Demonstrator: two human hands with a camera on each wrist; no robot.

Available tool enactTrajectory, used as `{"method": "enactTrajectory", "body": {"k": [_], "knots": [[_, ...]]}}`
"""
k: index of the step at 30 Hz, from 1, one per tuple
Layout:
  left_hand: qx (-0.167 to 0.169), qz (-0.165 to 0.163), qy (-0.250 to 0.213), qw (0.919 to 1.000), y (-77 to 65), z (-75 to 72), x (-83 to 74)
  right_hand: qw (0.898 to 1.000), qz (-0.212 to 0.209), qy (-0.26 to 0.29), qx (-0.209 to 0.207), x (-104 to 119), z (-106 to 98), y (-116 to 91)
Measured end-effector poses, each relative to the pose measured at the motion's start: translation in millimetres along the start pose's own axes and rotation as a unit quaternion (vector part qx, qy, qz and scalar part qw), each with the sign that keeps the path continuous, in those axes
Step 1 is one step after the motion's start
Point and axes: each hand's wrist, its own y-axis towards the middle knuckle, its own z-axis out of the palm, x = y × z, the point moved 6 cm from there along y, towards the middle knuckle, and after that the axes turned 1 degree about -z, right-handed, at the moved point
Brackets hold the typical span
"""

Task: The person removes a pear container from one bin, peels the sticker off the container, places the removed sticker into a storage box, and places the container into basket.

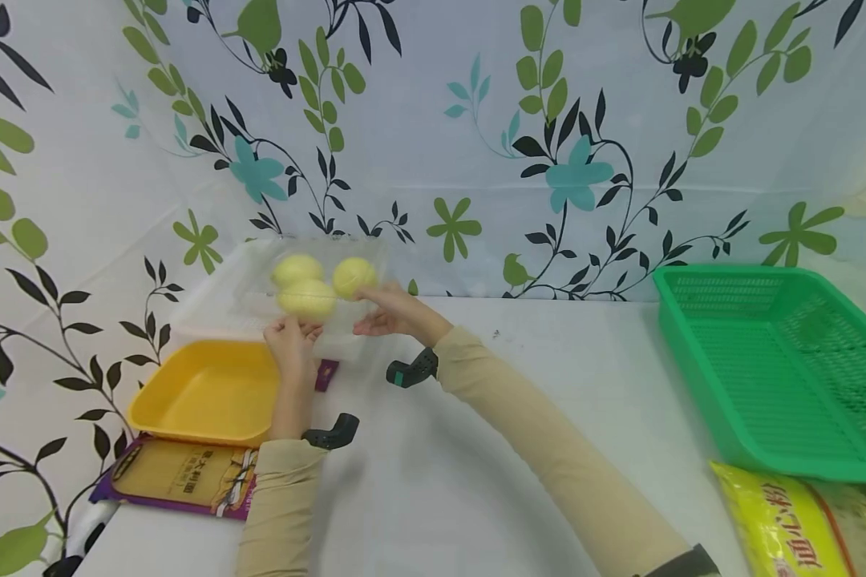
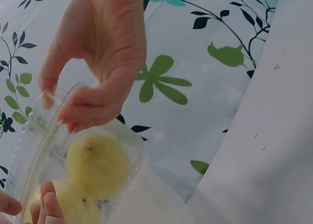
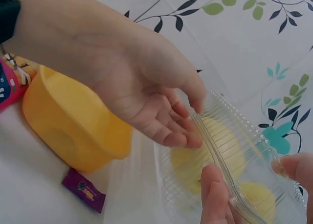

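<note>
A clear plastic box [image 3: 230, 131] with a ribbed surface holds yellow round fruits [image 1: 307, 300], three of them visible in the head view. The box is raised and tilted above the back left of the table. My left hand [image 1: 292, 344] grips its near left edge, thumb and fingers on either side of the rim. At the right end, my right hand [image 1: 397, 311] pinches the rim between thumb and fingers. In the left wrist view, dark stem spots show on the fruits [image 2: 98, 163]. A whitish translucent container [image 1: 212, 312] lies behind and below the box.
A yellow basin [image 1: 202, 393] stands at left, with a purple-edged food packet [image 1: 180, 477] before it. A small purple sachet [image 3: 84, 190] lies beside the basin. At right are a green basket [image 1: 758, 385] and a yellow noodle bag [image 1: 794, 521]. Patterned cloth hangs behind.
</note>
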Motion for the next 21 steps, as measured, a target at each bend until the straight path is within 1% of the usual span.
{"method": "enactTrajectory", "body": {"k": [1,2,4,6,9,12,13,15,16,19,21], "knots": [[0.012,-0.002,-0.001,0.9999,-1.1,2.6,1.3,1.0,-0.003,-0.002,-0.005,2.3,0.8,0.3],[0.01,0.005,0.02,0.9997,-24.4,13.9,-11.4,1.0,-0.004,-0.005,-0.009,4.1,1.4,1.0],[0.02,0.004,0.024,0.9995,-26.1,16.5,-9.8,1.0,-0.003,-0.014,-0.01,6.0,2.9,2.5],[0.017,0.003,0.022,0.9996,-26.4,16.7,-8.9,1.0,0.003,-0.018,-0.014,6.0,2.9,6.0],[0.013,-0.008,0.015,0.9998,-22.8,15.4,-8.1,0.999,0.01,-0.027,-0.018,4.0,3.6,13.4],[0.023,-0.011,0.001,0.9997,-18.3,16.0,-10.6,1.0,0.01,-0.015,-0.024,2.0,5.8,22.4],[0.027,-0.009,-0.007,0.9996,-16.9,16.1,-12.1,1.0,0.007,-0.011,-0.023,1.1,7.5,25.6],[0.027,-0.017,-0.031,0.999,-15.7,15.2,-14.8,1.0,0.008,0.002,-0.023,-2.6,11.3,32.8],[0.026,-0.024,-0.053,0.998,-15.7,14.7,-15.9,1.0,0.01,0.008,-0.024,-5.2,12.9,36.4],[0.028,-0.056,-0.12,0.9908,-19.3,14.9,-20.1,0.999,0.01,0.004,-0.031,-12.6,16.9,45.6],[0.029,-0.072,-0.145,0.9863,-22.1,17.0,-23.4,0.999,0.007,-0.006,-0.033,-16.5,20.0,51.0]]}}
